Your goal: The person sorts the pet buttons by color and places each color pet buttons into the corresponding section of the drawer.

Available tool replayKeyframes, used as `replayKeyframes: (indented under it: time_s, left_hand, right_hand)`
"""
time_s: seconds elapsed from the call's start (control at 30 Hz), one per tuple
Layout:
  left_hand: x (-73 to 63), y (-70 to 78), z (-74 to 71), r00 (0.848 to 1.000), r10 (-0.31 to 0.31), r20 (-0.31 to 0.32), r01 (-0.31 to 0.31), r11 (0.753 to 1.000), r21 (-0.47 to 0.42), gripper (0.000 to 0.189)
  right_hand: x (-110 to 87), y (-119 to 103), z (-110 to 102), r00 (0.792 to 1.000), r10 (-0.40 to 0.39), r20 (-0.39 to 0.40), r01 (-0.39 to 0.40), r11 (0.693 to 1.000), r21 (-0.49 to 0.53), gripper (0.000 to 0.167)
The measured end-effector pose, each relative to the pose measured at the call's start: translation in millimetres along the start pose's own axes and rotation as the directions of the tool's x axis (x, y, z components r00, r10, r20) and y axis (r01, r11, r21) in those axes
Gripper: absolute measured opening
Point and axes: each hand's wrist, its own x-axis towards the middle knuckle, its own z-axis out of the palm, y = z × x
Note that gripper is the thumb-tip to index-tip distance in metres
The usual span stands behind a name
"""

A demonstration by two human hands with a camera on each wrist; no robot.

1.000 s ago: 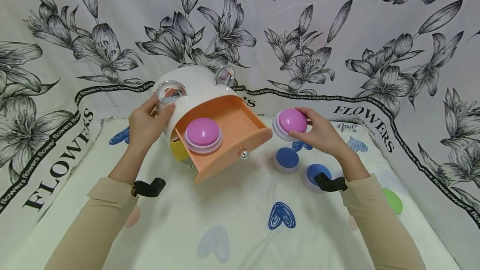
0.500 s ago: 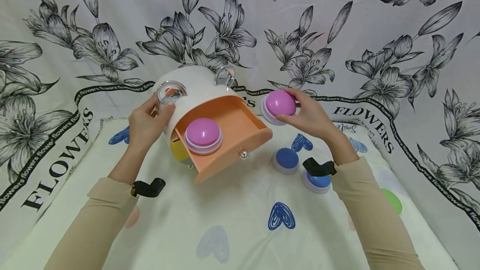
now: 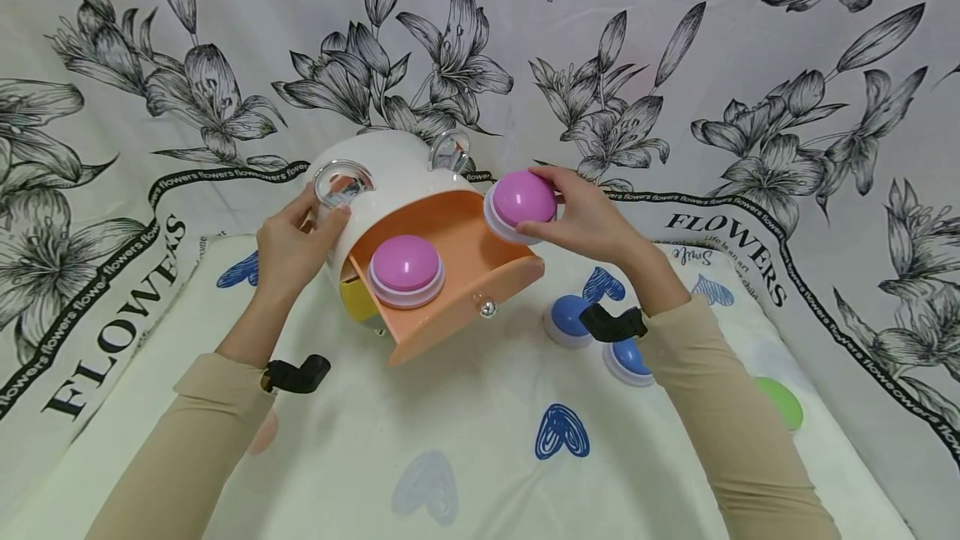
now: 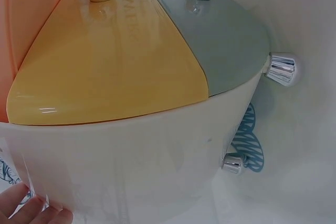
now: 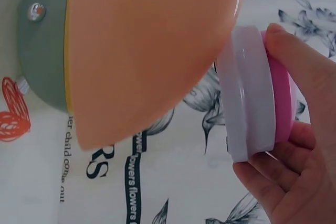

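A white rounded drawer box [image 3: 397, 152] with clear round ears stands tilted back left, its orange drawer [image 3: 442, 332] pulled out. One pink domed push button [image 3: 406, 263] sits in the left part of that drawer. My left hand [image 3: 294, 250] grips the box's left side, thumb by the ear; its fingertips [image 4: 31, 211] show on the white shell. Over the drawer's right end, my right hand [image 3: 592, 213] holds another pink push button [image 3: 523, 198] by its edge, thumb and fingers on opposite sides. The yellow drawer [image 4: 105, 61] and grey-green drawer [image 4: 231, 40] are closed.
Two blue push buttons [image 3: 567, 322] lie on the cloth [image 3: 480, 440] under the right wrist, partly covered by its black camera mount [image 3: 613, 324]. A green round thing [image 3: 780, 402] shows beside the right sleeve. Flower-printed fabric [image 3: 480, 48] hangs behind the box.
My right hand has carried the pink push button left and up, from beside the drawer to over its right end. The left hand and the box have stayed put.
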Motion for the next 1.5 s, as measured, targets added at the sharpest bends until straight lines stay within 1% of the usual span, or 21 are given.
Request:
replayKeyframes:
  time_s: [0.17,0.3,0.43,0.53,0.67,0.83,1.07,1.27,1.5]
  left_hand:
    - [0.0,0.0,0.6,1.0,0.015,-0.014,-0.015,1.0,0.0,0.059]
    - [0.1,0.2,0.9,1.0,0.02,-0.022,-0.02,1.0,0.003,0.058]
    - [-0.2,0.9,-0.1,1.0,0.012,-0.018,-0.012,1.0,-0.001,0.058]
    - [-0.3,1.0,-0.4,1.0,0.013,-0.017,-0.013,1.0,-0.002,0.057]
    - [-0.3,0.9,-0.6,1.0,0.01,-0.013,-0.01,1.0,-0.003,0.058]
    - [-0.8,0.6,-0.9,1.0,0.004,-0.006,-0.004,1.0,-0.007,0.058]
    - [-0.9,1.0,-0.8,1.0,0.008,-0.011,-0.008,1.0,-0.006,0.056]
    - [-1.0,0.9,-0.9,1.0,0.011,-0.01,-0.011,1.0,-0.008,0.057]
    - [-1.5,0.9,-0.8,1.0,0.013,-0.01,-0.013,1.0,-0.006,0.057]
  right_hand:
    - [6.7,-8.1,7.2,0.999,-0.038,0.037,0.038,0.999,0.003,0.073]
    - [12.9,-12.8,13.7,0.995,-0.065,0.081,0.065,0.998,-0.002,0.073]
    - [18.1,-17.5,20.2,0.989,-0.057,0.135,0.059,0.998,-0.012,0.075]
    - [21.3,-20.9,23.4,0.986,-0.054,0.157,0.057,0.998,-0.016,0.072]
    - [24.7,-23.4,26.6,0.983,-0.052,0.176,0.056,0.998,-0.017,0.07]
    - [28.4,-24.3,32.1,0.98,-0.04,0.196,0.049,0.998,-0.042,0.072]
    - [33.3,-25.8,38.3,0.973,-0.053,0.225,0.068,0.996,-0.06,0.072]
    - [34.6,-25.5,40.5,0.971,-0.042,0.234,0.059,0.996,-0.065,0.074]
    - [37.4,-24.0,42.7,0.967,-0.041,0.251,0.061,0.995,-0.073,0.071]
